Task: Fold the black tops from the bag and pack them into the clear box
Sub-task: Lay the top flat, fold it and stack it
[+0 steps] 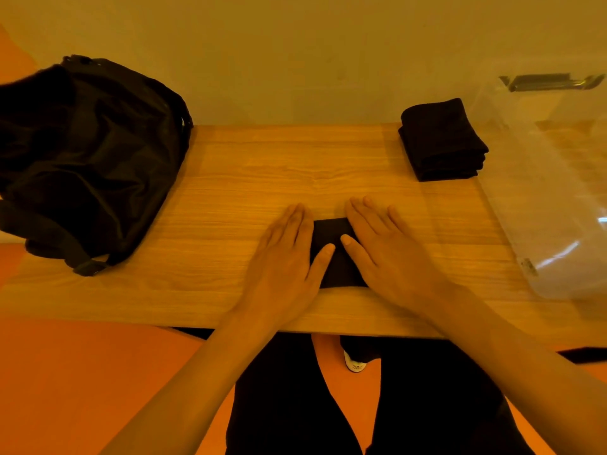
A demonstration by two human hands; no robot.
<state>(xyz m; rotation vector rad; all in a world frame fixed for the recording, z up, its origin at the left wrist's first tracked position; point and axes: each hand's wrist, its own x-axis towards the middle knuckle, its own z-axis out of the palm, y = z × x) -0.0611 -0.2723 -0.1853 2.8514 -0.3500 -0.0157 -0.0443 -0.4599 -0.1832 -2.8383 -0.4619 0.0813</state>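
A small folded top (331, 229) lies on the table (262, 165) near its front edge. Both hands lie flat on it with fingers straight and nothing gripped. The left hand (282, 254) covers the top's 9 o'clock side and the right hand (384, 247) its 3 o'clock side. Only a narrow dark strip shows between them. The two thumbs point inward across this strip, tips close but apart. The fingertips of both hands reach past the top's far edge onto bare wood, toward 12 o'clock.

From the top, the bag (88, 152) sits at about 10 o'clock, slumped at the table's left end, with a strap and buckle trailing toward the front edge. A stack (441, 142) of folded black tops sits at about 1 o'clock, well apart from the hands. The box (551, 192) lies at about 2 to 3 o'clock, at the table's right end, just beside the stack. Whether the two touch cannot be told.

At 6 o'clock, below the table edge, are the person's legs in dark trousers, a white shoe (354, 364) and orange floor (82, 382).
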